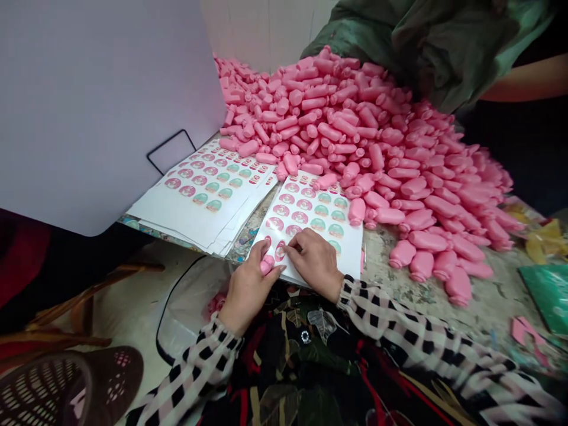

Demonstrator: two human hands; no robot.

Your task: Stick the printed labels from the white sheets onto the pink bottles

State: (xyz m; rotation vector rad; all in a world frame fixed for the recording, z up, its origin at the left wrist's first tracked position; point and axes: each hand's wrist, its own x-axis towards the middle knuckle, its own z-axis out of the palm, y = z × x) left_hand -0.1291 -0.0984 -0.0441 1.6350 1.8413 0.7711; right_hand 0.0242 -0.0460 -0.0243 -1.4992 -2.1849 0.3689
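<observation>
My left hand point(249, 288) is closed around a small pink plastic bottle point(267, 264) at the near edge of the table. My right hand point(313, 260) rests on a white sticker sheet point(310, 216), its fingertips pinched at a round sticker near the sheet's lower left corner, right beside the bottle. The sheet carries rows of pink and green round stickers. A big heap of the same pink bottles point(355, 130) covers the table behind it, with a few bottles lying on the sheet's far edge.
A stack of more sticker sheets point(202, 195) lies to the left, under a tilted white board point(97, 100). A green sack point(435, 41) and another person's arm point(528, 80) are at the back right. A clear bag point(190, 302) hangs below the table edge; a brown basket point(66, 384) sits bottom left.
</observation>
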